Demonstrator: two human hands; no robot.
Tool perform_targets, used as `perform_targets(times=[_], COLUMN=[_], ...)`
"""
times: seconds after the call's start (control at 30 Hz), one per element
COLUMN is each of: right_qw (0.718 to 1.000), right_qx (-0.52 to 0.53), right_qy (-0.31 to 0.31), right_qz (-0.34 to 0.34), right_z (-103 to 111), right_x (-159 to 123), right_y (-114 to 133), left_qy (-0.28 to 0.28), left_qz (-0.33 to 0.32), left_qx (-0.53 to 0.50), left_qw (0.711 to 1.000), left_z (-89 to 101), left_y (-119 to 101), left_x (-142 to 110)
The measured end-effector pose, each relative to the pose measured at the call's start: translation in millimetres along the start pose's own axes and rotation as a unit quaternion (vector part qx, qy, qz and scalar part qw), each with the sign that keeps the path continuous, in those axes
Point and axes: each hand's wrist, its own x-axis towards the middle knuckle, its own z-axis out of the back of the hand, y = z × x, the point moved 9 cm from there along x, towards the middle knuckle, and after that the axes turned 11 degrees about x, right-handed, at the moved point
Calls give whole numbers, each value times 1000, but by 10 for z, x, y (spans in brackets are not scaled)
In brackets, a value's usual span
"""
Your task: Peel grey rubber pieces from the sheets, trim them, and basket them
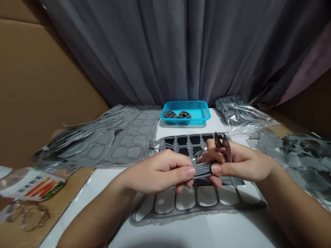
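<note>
Head view: left fingers (pixel 190 171) clamped on one end of a stack of thin, flat grey strips (pixel 203 169); right fingers (pixel 216 168) pinching the other end. Stack is just above a grey sheet with rounded openings (pixel 201 210) on the white counter (pixel 207 232). Main risk: uneven pinch or a twist between hands, layers slide or fan out. Likely drop spot is the sheet, similar grey, so a lost strip would be easy to miss.

Right hand also holds a dark brown two-tipped tool (pixel 226 144), tips up; crowded grip, could slip or nick a finger if the hand turns. Farther out, grey stringy loops (pixel 184 115) in a blue perforated plastic basket (pixel 186 121); loose ends might tangle. Loose grey scraps (pixel 271 148) at right could get mixed with dropped strips.
</note>
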Motion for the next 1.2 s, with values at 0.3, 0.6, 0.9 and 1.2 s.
perform_targets(times=[0.3,0.6,0.9,1.2], right_qw=[999,991,998,996], right_qx=[20,-101,4,-3], right_qy=[-40,-58,-26,2], right_qz=[-17,-66,-64,-90], right_z=[60,117,-98,-109], right_x=[23,17,52,56], right_y=[-59,-87,-77,-203], left_qy=[-35,-42,-47,-12], left_qz=[1,-46,-54,-42], left_qx=[70,156,238,81], left_qw=[997,986,969,996], left_z=[55,48,5,-41], left_y=[12,-157,-218,-148], left_x=[1,-5,2,29])
